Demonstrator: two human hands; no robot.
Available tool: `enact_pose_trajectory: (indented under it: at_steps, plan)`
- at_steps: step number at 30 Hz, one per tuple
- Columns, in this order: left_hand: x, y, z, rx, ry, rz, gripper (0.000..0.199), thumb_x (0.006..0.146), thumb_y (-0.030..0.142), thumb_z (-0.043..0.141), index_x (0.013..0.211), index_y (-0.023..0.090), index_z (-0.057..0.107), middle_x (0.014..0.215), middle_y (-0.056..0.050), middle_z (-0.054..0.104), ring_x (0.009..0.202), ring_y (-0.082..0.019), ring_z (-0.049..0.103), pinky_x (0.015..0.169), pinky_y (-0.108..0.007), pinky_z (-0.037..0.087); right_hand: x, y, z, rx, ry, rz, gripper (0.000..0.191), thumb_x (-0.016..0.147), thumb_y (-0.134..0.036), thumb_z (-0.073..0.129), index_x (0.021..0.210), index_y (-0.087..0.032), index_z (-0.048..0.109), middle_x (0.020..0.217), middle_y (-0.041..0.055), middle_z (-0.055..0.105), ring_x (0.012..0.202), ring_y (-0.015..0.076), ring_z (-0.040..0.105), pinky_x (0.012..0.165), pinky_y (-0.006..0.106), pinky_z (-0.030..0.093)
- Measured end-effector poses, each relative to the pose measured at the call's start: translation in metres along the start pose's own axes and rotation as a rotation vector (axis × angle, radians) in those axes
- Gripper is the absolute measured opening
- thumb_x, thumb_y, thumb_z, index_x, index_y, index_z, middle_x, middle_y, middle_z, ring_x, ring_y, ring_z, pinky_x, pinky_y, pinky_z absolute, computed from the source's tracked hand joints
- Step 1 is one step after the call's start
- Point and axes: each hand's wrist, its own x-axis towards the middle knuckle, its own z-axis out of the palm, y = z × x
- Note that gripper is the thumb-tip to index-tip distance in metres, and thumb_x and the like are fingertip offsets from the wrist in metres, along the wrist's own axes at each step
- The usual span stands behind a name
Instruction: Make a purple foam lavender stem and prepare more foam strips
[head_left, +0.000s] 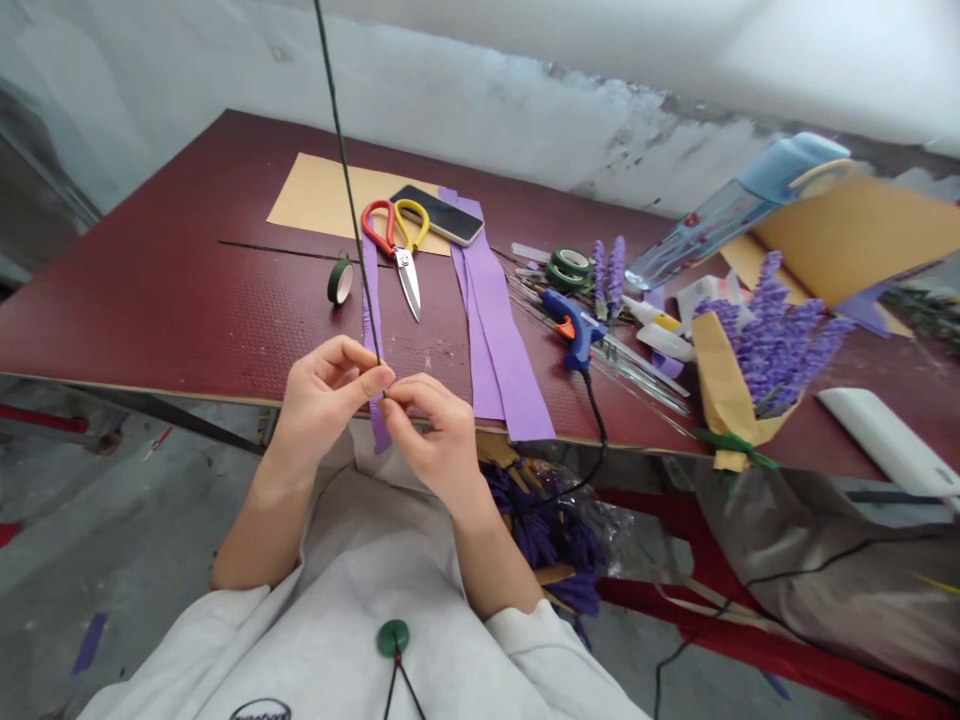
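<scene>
A long thin stem wrapped in dark green [346,180] rises from between my hands, leaning a little to the left at its top. The thumb and fingers of my left hand [330,392] pinch it near its lower end. Just below and to the right, my right hand [439,430] is closed in a pinch at the stem's bottom tip. A narrow purple paper strip with a fringed edge [371,300] lies behind the stem and hangs over the table edge under my fingers. Beyond it are scissors with red and yellow handles [405,265] and a green tape roll [340,282].
On the dark red table [150,270] are wide purple paper strips [499,350], a phone [439,213], a blue glue gun [574,328] with its cord hanging down, metal wires [645,378], a bottle [739,205] and a wrapped bunch of purple flowers [780,330].
</scene>
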Motion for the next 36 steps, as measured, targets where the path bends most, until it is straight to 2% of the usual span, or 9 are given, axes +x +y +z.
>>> enact_pose_trajectory:
  at_steps: [5, 8, 14, 19, 22, 25, 28, 32, 36]
  plan:
    - [-0.004, 0.001, -0.002, -0.137, -0.216, -0.092, 0.024, 0.077, 0.028, 0.071, 0.1, 0.022, 0.071, 0.082, -0.002, 0.069, 0.067, -0.012, 0.064, 0.054, -0.022, 0.056, -0.001, 0.006, -0.002, 0.404, -0.129, 0.352, 0.015, 0.079, -0.029, 0.063, 0.069, -0.018, 0.062, 0.066, -0.0013, 0.059, 0.06, 0.0088, 0.052, 0.058, 0.024, 0.044]
    - [-0.004, 0.002, -0.006, -0.184, -0.248, -0.121, 0.016, 0.072, 0.023, 0.075, 0.088, 0.021, 0.073, 0.074, -0.001, 0.069, 0.056, -0.012, 0.062, 0.047, -0.025, 0.055, -0.002, 0.008, -0.004, 0.556, -0.194, 0.438, 0.018, 0.076, -0.034, 0.065, 0.068, -0.018, 0.061, 0.065, -0.0013, 0.06, 0.057, 0.009, 0.052, 0.056, 0.024, 0.045]
    - [0.0, 0.004, -0.015, -0.142, -0.237, -0.138, 0.018, 0.061, 0.022, 0.083, 0.063, 0.015, 0.067, 0.063, 0.001, 0.064, 0.061, -0.009, 0.059, 0.057, -0.019, 0.052, -0.005, 0.0, -0.005, 0.253, -0.183, 0.227, 0.013, 0.081, -0.027, 0.06, 0.071, -0.019, 0.06, 0.071, 0.0, 0.059, 0.067, 0.0103, 0.054, 0.064, 0.025, 0.045]
    - [-0.004, 0.005, -0.009, 0.027, -0.075, -0.087, 0.019, 0.064, 0.017, 0.08, 0.064, 0.015, 0.061, 0.063, 0.004, 0.06, 0.057, -0.005, 0.055, 0.054, -0.014, 0.048, -0.008, -0.001, 0.0, -0.173, -0.045, -0.019, 0.013, 0.085, -0.02, 0.052, 0.074, -0.018, 0.059, 0.073, 0.0024, 0.059, 0.069, 0.0117, 0.053, 0.067, 0.026, 0.044]
    - [-0.006, 0.002, -0.006, 0.032, -0.051, -0.023, 0.016, 0.067, 0.022, 0.079, 0.073, 0.016, 0.065, 0.069, 0.003, 0.062, 0.062, -0.006, 0.057, 0.057, -0.015, 0.049, -0.007, 0.001, -0.001, -0.066, -0.069, 0.074, 0.015, 0.086, -0.024, 0.053, 0.074, -0.018, 0.059, 0.072, 0.0018, 0.058, 0.069, 0.0113, 0.052, 0.066, 0.026, 0.044]
    - [-0.006, 0.001, -0.008, 0.034, -0.224, -0.034, 0.019, 0.072, 0.029, 0.075, 0.086, 0.017, 0.071, 0.08, -0.003, 0.067, 0.067, -0.011, 0.061, 0.06, -0.02, 0.052, -0.005, 0.003, -0.005, 0.271, -0.184, 0.314, 0.02, 0.084, -0.035, 0.057, 0.074, -0.019, 0.06, 0.069, 0.0, 0.059, 0.062, 0.0098, 0.052, 0.06, 0.025, 0.044]
    - [-0.006, 0.001, -0.011, 0.001, -0.325, -0.007, 0.011, 0.071, 0.026, 0.076, 0.078, 0.017, 0.075, 0.081, -0.005, 0.069, 0.066, -0.013, 0.063, 0.056, -0.023, 0.054, -0.004, 0.004, -0.009, 0.48, -0.268, 0.457, 0.028, 0.08, -0.045, 0.061, 0.071, -0.018, 0.059, 0.065, -0.0013, 0.058, 0.055, 0.0085, 0.05, 0.054, 0.024, 0.043]
    - [-0.008, 0.001, -0.011, -0.008, -0.228, 0.054, 0.007, 0.064, 0.017, 0.079, 0.07, 0.018, 0.075, 0.074, -0.005, 0.069, 0.067, -0.014, 0.064, 0.057, -0.023, 0.054, -0.004, 0.003, -0.008, 0.376, -0.243, 0.381, 0.025, 0.083, -0.042, 0.057, 0.073, -0.019, 0.056, 0.065, -0.0025, 0.053, 0.059, 0.0084, 0.048, 0.057, 0.023, 0.041]
    - [-0.011, 0.002, -0.009, 0.079, -0.118, 0.112, 0.009, 0.063, 0.013, 0.079, 0.067, 0.018, 0.073, 0.07, -0.002, 0.068, 0.067, -0.012, 0.063, 0.063, -0.022, 0.054, -0.005, -0.001, -0.007, -0.013, -0.145, 0.107, 0.015, 0.089, -0.029, 0.051, 0.077, -0.02, 0.055, 0.074, 0.0007, 0.057, 0.069, 0.011, 0.051, 0.064, 0.025, 0.042]
